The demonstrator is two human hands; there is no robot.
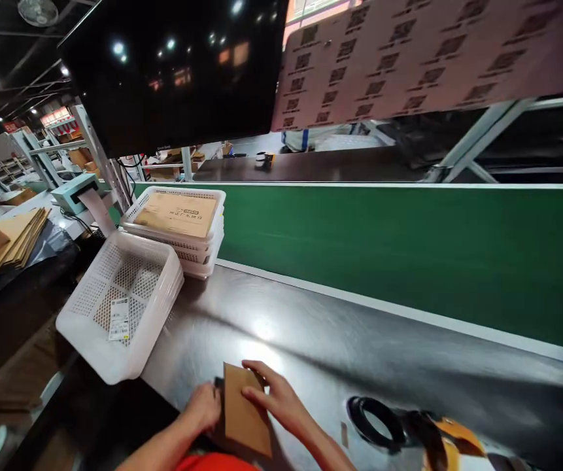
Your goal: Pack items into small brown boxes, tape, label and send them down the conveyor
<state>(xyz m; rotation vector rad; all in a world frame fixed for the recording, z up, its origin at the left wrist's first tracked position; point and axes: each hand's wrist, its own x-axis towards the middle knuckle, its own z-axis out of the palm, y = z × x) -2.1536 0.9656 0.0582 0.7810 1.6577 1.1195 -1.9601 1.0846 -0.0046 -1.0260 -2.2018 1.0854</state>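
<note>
A flat brown cardboard piece point(244, 411), like a mailer or small folded carton, is held up over the metal table near my body. My right hand point(274, 396) grips its right edge, thumb on the near face and fingers behind the top. Close against its left side, my left hand point(206, 407) is closed in a fist. A bit of something dark point(219, 383) shows between that fist and the cardboard; what it is I cannot make out.
Stacked white baskets point(163, 307) stand at the left, one with a label point(119, 319) inside. Behind them, more baskets hold a brown mailer point(177, 212). A green belt point(384, 242) runs behind the metal table point(310, 327). A black ring point(375, 422) lies right, beside an orange-and-black object point(452, 435).
</note>
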